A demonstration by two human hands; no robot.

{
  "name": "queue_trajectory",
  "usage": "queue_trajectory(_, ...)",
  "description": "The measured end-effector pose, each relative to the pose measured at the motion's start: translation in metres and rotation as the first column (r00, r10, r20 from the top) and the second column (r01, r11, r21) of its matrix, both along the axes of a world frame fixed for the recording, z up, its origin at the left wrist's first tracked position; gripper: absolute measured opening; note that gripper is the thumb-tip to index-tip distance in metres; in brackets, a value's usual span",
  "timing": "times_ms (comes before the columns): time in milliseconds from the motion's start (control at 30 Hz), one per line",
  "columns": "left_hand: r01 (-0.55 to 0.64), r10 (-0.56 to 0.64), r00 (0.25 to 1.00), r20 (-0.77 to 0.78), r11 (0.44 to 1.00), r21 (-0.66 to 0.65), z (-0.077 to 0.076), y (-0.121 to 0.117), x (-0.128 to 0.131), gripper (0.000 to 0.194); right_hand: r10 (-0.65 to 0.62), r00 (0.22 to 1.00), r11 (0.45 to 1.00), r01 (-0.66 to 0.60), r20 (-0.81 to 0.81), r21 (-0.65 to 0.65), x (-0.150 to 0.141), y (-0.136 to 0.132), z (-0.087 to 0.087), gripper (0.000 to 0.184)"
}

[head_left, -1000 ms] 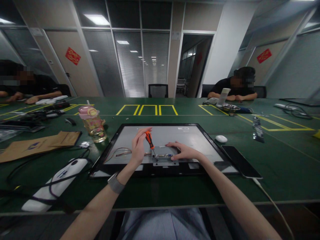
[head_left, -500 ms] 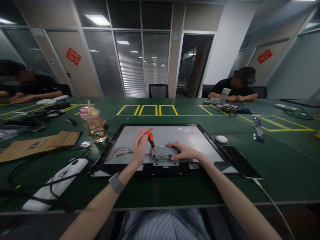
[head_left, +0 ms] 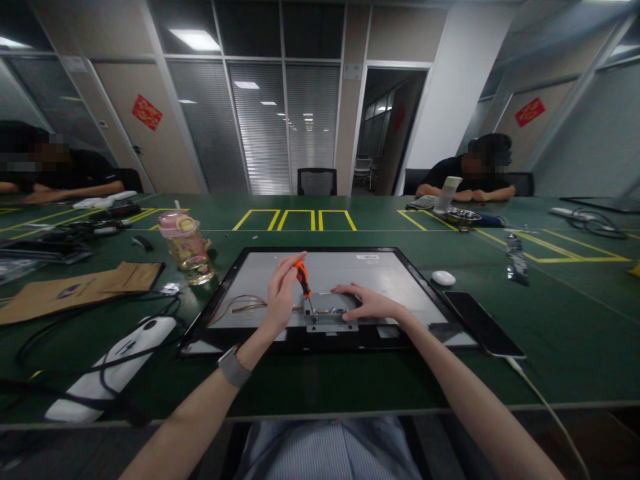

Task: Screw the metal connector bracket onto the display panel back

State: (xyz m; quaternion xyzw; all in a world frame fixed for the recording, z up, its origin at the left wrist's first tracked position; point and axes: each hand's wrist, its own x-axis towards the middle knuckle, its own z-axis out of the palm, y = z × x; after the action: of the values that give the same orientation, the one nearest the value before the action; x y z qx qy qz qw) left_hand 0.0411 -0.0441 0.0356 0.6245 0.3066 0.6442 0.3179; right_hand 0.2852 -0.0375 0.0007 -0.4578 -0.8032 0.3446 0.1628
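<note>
My left hand [head_left: 281, 293] grips the handle of an orange and black screwdriver [head_left: 303, 277] between its thumb and fingers. The screwdriver leans slightly, its thin shaft pointing down to the left part of a metal bracket [head_left: 333, 327] with a row of ports. My right hand [head_left: 367, 303] holds this bracket on its right side, thumb near the blue port and fingers over the far side. The bracket sits on the silver back of a flat display panel [head_left: 400, 280] with a black frame, lying on the table. Thin wires [head_left: 245, 301] run across the panel on the left.
A white power strip [head_left: 115, 367] with black cables, a brown paper bag [head_left: 75, 291] and a pink-lidded drink bottle [head_left: 185, 247] are on the left. A phone [head_left: 483, 325] on a cable and a white case [head_left: 443, 278] lie right. Two people sit across the green table [head_left: 320, 387].
Both hands keep almost the same place. The left fingers have shifted very slightly at the top of the screwdriver handle, and the screwdriver tip stays at the bracket.
</note>
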Motion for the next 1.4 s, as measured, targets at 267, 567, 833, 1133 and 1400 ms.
queue_trajectory(267,0.006,-0.006,1.000,-0.019,1.000,0.019,-0.0003,-0.0003,-0.0011,0.021,-0.011,1.000,1.000,0.011,0.002,-0.021,-0.0008,-0.0010,0.0023,0.079)
queue_trajectory(567,0.070,-0.070,0.998,0.010,0.997,-0.037,-0.0002,0.0002,-0.0015,0.031,-0.001,1.000,1.000,0.001,-0.002,-0.003,-0.0014,-0.0015,0.0031,0.078)
queue_trajectory(833,0.070,-0.070,0.997,-0.029,0.998,-0.008,0.0005,0.0000,-0.0029,0.025,0.000,1.000,1.000,0.000,0.010,-0.013,-0.0011,-0.0018,0.0039,0.079)
queue_trajectory(1133,-0.030,0.031,0.999,-0.016,0.997,0.077,0.0033,-0.0014,-0.0006,0.017,-0.001,1.000,1.000,0.001,0.001,-0.019,-0.0029,-0.0037,0.0078,0.079)
queue_trajectory(1400,0.031,-0.031,0.999,0.037,0.999,-0.017,-0.0015,0.0050,-0.0037,0.029,-0.013,1.000,1.000,0.013,0.003,-0.021,-0.0009,-0.0029,0.0047,0.078)
